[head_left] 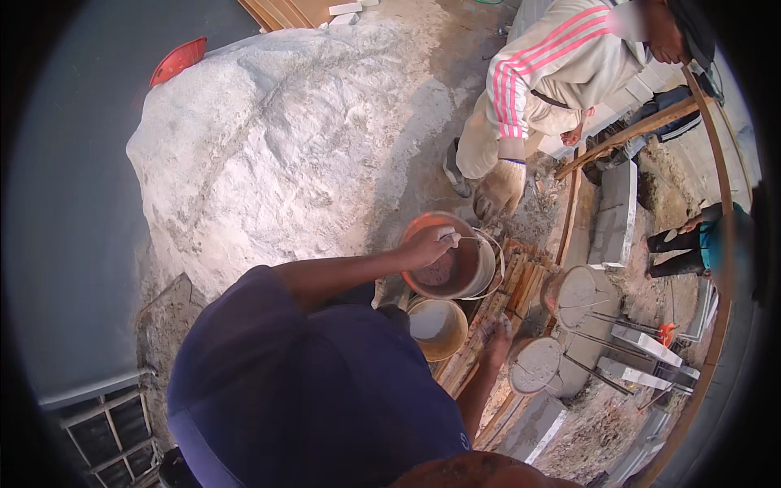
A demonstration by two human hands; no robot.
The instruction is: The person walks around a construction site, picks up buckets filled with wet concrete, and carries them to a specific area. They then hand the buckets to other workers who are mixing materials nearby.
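Legend. The orange bucket (468,262) is the landmark and the thing nearest the fingers, directly below the left hand (431,246). That hand crosses above its mouth with fingers curled in; whether they grip anything cannot be told. The right hand (495,333) lies farther off, near and to the right, above timber planks (521,286); its fingers appear bent, their contents unclear. The bucket's long axis appears to lean, mouth leftward, its pale handle (502,264) arching right. Inside lies a grey-brown mix (437,272).

Just nearer than the bucket stands 1 cream bucket (455,335), contents uncertain. To its right, beyond the planks, 2 vessels hold grey mix: a farther pail (551,291) and a nearer pail (516,350).
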